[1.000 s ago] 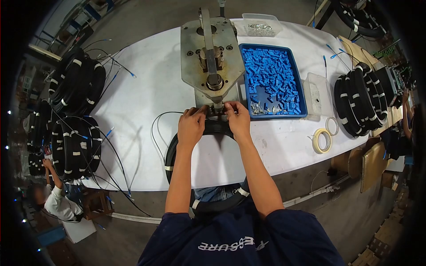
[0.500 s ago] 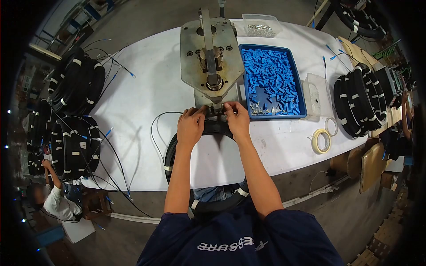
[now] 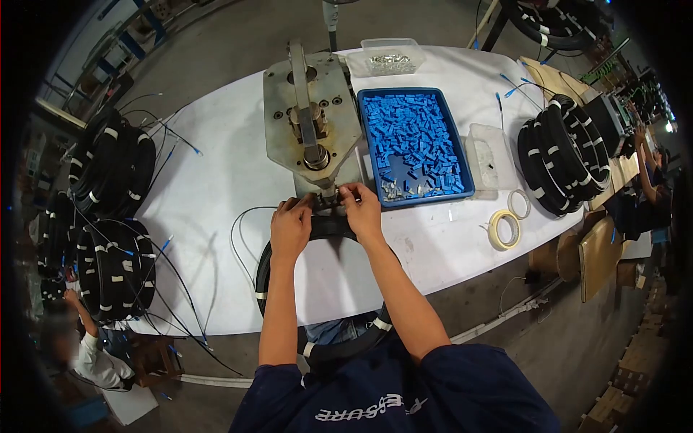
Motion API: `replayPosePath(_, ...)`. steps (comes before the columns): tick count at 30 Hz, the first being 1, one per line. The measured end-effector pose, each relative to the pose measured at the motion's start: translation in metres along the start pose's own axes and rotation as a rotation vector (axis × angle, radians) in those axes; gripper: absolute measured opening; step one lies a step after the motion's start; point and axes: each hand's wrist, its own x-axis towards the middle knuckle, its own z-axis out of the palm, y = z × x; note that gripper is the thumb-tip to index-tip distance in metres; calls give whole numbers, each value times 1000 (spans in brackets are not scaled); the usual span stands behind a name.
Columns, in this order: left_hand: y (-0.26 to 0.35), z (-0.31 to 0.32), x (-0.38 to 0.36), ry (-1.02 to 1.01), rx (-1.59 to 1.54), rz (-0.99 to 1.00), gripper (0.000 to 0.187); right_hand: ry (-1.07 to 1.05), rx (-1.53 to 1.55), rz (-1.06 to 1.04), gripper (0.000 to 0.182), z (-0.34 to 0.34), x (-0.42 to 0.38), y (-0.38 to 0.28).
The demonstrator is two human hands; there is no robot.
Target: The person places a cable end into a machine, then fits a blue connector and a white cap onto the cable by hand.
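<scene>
A metal hand press (image 3: 312, 119) stands on the white table. At the foot of its ram, my left hand (image 3: 291, 226) and my right hand (image 3: 362, 211) meet from either side with fingers pinched. What their fingertips hold is too small to make out. A black cable coil (image 3: 264, 278) with white tape bands lies below my hands and hangs over the table edge to my lap. One thin cable loops out to the left of my left hand. The blue tray (image 3: 470, 169) of small blue connectors sits right of the press.
Taped black coils (image 3: 115, 270) stand at the left, more coils (image 3: 563, 155) at the right. Clear boxes (image 3: 392, 59) and tape rolls (image 3: 504, 229) lie around the tray. A co-worker (image 3: 97, 353) is at lower left, another person (image 3: 650, 180) at far right.
The whole view has shifted, so the press, tray and table appear farther left. Both hands keep their place at the foot of the press.
</scene>
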Motion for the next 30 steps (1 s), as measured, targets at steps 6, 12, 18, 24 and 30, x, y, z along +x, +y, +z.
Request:
replayPosePath(6, -3, 1, 0, -11, 11, 23, 27, -4, -10, 2, 17, 1, 1, 1)
replayPosePath(12, -7, 5, -1, 7, -7, 14, 26, -18, 14, -30, 17, 2, 3, 5)
replayPosePath(18, 1, -1, -9, 16, -72, 32, 24, -28, -20, -101, 20, -5, -3, 9)
replayPosePath(24, 10, 0, -19, -36, -171, 55, 19, 40, -83, -162, 14, -16, -18, 9)
replayPosePath(30, 30, 4, -20, -141, -245, 102, 21, 139, -94, -348, 11, -43, -41, 9)
